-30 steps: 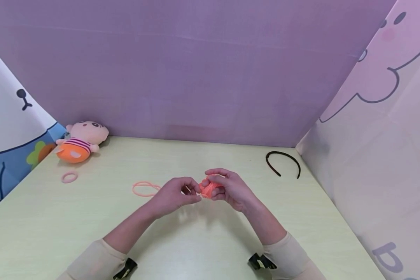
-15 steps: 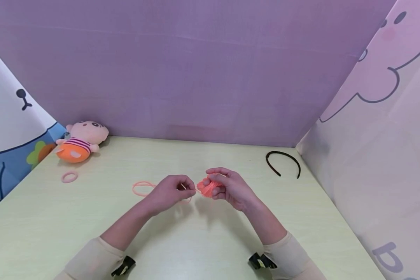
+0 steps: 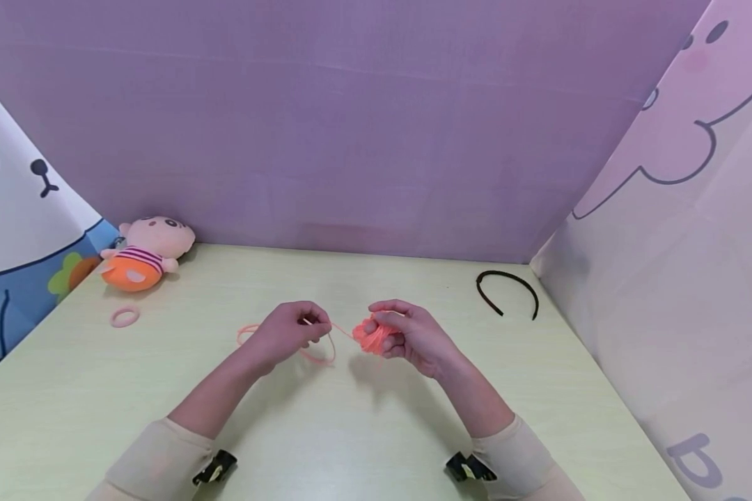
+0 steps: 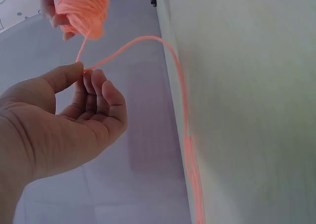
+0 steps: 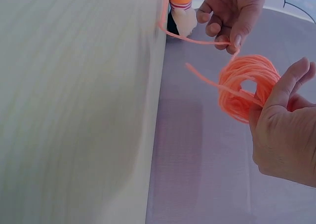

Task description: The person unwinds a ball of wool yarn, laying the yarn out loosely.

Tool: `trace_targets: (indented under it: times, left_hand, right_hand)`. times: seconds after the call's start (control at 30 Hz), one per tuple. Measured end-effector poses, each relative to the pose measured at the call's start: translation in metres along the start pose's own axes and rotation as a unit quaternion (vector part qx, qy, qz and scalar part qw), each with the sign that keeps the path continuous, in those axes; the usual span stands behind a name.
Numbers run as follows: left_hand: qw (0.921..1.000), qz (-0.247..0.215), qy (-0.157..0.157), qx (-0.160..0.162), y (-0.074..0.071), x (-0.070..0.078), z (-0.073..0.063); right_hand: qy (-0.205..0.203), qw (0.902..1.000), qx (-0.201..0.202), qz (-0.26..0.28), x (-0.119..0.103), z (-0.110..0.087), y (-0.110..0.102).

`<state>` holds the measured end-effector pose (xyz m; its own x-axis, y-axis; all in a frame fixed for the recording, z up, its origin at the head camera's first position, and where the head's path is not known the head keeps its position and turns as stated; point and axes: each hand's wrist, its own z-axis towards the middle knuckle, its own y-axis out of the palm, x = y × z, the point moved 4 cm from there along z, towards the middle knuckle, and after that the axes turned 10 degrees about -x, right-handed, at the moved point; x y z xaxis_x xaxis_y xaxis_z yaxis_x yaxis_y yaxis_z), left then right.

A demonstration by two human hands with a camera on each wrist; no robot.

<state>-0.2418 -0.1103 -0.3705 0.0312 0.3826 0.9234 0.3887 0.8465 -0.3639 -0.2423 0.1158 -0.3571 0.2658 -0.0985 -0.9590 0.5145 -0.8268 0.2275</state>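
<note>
Above the middle of the table, my right hand (image 3: 413,339) holds a bundle of coral-orange yarn (image 3: 371,337), thumb and fingers around one side. In the right wrist view the yarn bundle (image 5: 244,76) is a wound ring with a hole in its middle and a short loose end sticking out. My left hand (image 3: 291,334) pinches a yarn strand (image 4: 123,47) between thumb and index finger, a little left of the bundle. From that pinch one length runs up to the bundle, and the other droops to loose loops on the table, partly hidden behind the left hand in the head view.
A plush toy (image 3: 147,254) in orange and stripes lies at the back left, with a pink ring (image 3: 124,317) in front of it. A black headband (image 3: 507,292) lies at the back right. Fabric walls (image 3: 351,139) border the table's back and sides.
My left hand has moved left and slightly away from the bundle, drawing out a strand between the two hands. The right hand stays nearly in place with the yarn bundle.
</note>
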Motion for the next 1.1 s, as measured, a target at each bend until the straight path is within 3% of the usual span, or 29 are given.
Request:
trace_targets:
  times: [0.67, 1.1]
  left_hand:
    - [0.9967, -0.025, 0.03, 0.071, -0.026, 0.007, -0.005]
    - [0.9933, -0.051, 0.023, 0.101, -0.036, 0.006, -0.007]
  right_hand:
    - [0.015, 0.9993, -0.024, -0.023, 0.001, -0.002, 0.002]
    - [0.018, 0.9989, -0.026, -0.036, 0.001, -0.001, 0.003]
